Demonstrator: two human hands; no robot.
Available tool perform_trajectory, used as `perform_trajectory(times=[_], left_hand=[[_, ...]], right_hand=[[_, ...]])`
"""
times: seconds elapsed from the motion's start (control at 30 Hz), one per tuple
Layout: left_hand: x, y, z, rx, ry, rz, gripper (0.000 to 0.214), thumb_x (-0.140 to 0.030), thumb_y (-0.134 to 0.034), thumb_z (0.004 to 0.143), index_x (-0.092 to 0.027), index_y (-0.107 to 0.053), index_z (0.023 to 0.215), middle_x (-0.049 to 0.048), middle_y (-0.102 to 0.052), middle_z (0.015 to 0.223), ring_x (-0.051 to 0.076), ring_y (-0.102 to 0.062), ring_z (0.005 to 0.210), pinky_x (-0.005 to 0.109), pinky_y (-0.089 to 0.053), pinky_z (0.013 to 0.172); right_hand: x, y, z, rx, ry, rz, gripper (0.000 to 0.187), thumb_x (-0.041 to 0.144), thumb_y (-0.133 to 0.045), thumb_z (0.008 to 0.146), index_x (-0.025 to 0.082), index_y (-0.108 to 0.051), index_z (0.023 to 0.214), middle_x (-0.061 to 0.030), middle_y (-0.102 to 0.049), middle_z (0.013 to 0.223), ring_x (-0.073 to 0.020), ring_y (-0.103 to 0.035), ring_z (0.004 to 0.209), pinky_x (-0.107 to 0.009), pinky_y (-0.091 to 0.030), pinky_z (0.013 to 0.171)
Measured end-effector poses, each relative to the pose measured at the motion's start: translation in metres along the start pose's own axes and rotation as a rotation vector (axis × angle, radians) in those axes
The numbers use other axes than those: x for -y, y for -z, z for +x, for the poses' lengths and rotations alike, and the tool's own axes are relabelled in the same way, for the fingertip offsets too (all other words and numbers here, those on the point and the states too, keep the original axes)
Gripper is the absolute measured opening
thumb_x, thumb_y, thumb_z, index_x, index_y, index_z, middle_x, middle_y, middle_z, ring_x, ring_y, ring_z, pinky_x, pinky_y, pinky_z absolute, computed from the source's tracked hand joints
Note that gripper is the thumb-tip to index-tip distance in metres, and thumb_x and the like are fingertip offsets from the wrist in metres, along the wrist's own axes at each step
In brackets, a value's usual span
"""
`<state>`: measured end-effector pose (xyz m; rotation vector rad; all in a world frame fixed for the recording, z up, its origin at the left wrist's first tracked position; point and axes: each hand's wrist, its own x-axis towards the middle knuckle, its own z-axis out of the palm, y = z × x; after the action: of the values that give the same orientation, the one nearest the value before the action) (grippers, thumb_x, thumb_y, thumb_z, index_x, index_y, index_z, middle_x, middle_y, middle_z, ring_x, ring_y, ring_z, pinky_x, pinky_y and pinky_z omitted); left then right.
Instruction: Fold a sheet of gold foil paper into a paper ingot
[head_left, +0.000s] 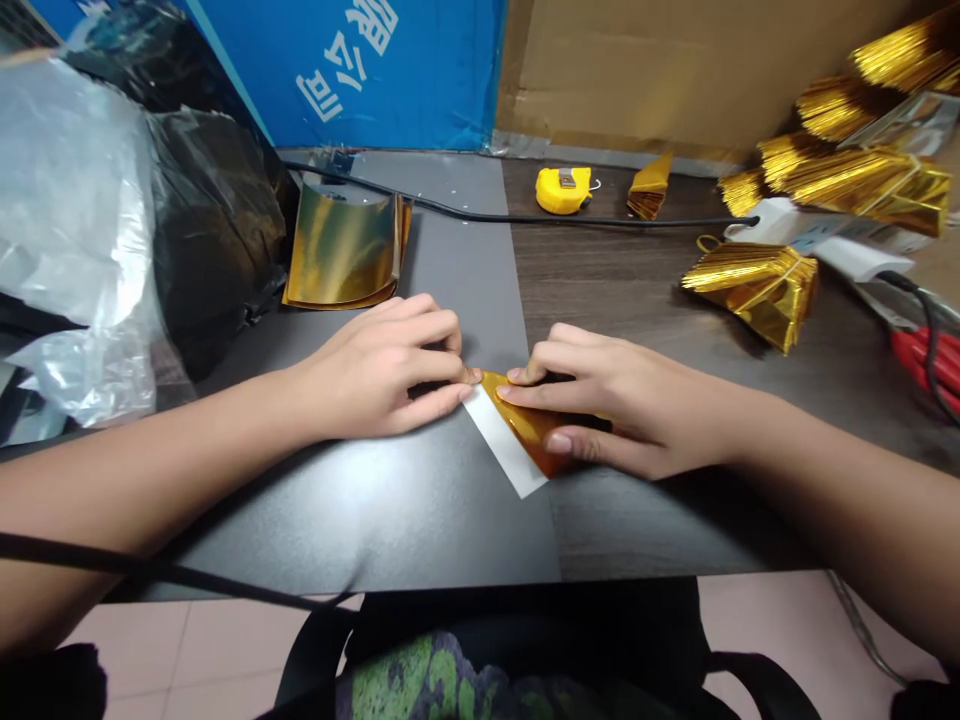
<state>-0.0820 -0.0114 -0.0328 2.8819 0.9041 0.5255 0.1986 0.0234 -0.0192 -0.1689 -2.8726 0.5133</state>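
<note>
A folded piece of gold foil paper point(521, 428) with a white reverse lies on the table edge of the grey mat, between my hands. My right hand point(615, 400) presses on it with thumb and fingers, covering its far part. My left hand point(382, 370) meets its upper tip with the fingertips, and the thumb is hidden beneath the hand. Behind my left hand stands a curled stack of gold foil sheets point(345, 245). Several folded gold foil pieces with pleated fans point(757, 290) lie beyond my right hand.
A yellow tape measure point(562, 190) and a small folded gold stack point(651, 188) lie at the back. A black cable point(525, 218) crosses the table to a white power strip point(825, 235). Plastic bags point(75, 220) bulge at left; red-handled tool point(930, 360) at right.
</note>
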Motion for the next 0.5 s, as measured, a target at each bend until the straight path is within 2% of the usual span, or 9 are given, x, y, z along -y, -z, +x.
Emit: perform_trajectory(times=[0.2,0.3,0.43,0.5], left_hand=[[-0.002,-0.003,0.000,0.013,0.018,0.100,0.027,-0.037,-0.053,0.103,-0.025,-0.074,0.113,0.0071,-0.068,0.099,0.022,-0.058,0.088,0.035,-0.044,0.076],[-0.004,-0.004,0.000,0.011,0.014,0.147,0.028,-0.039,-0.053,0.102,-0.026,-0.072,0.119,0.0088,-0.070,0.107,0.023,-0.060,0.093,0.036,-0.044,0.076],[-0.015,0.003,0.004,-0.065,-0.029,0.104,0.022,-0.035,-0.056,0.101,-0.027,-0.074,0.111,0.0074,-0.073,0.108,0.023,-0.064,0.096,0.037,-0.045,0.078],[-0.027,0.008,0.005,-0.016,-0.100,0.064,0.022,-0.035,-0.054,0.102,-0.027,-0.074,0.110,0.0060,-0.074,0.105,0.021,-0.065,0.094,0.037,-0.045,0.076]], right_hand=[[-0.004,-0.008,0.001,-0.066,0.008,0.017,0.027,0.023,-0.052,0.104,0.013,-0.071,0.120,-0.0141,-0.064,0.113,-0.0228,-0.050,0.102,-0.038,-0.048,0.087],[-0.010,-0.015,0.002,-0.110,0.030,-0.012,0.026,0.024,-0.051,0.105,0.015,-0.072,0.118,-0.0113,-0.063,0.101,-0.0209,-0.049,0.094,-0.034,-0.046,0.079],[-0.012,-0.020,0.004,-0.148,0.051,-0.089,0.026,0.028,-0.051,0.105,0.015,-0.074,0.107,-0.0074,-0.055,0.083,-0.0195,-0.043,0.081,-0.032,-0.041,0.070],[-0.010,-0.020,0.004,-0.144,0.040,-0.104,0.028,0.029,-0.050,0.106,0.015,-0.075,0.104,-0.0086,-0.056,0.085,-0.0200,-0.044,0.082,-0.033,-0.043,0.072]])
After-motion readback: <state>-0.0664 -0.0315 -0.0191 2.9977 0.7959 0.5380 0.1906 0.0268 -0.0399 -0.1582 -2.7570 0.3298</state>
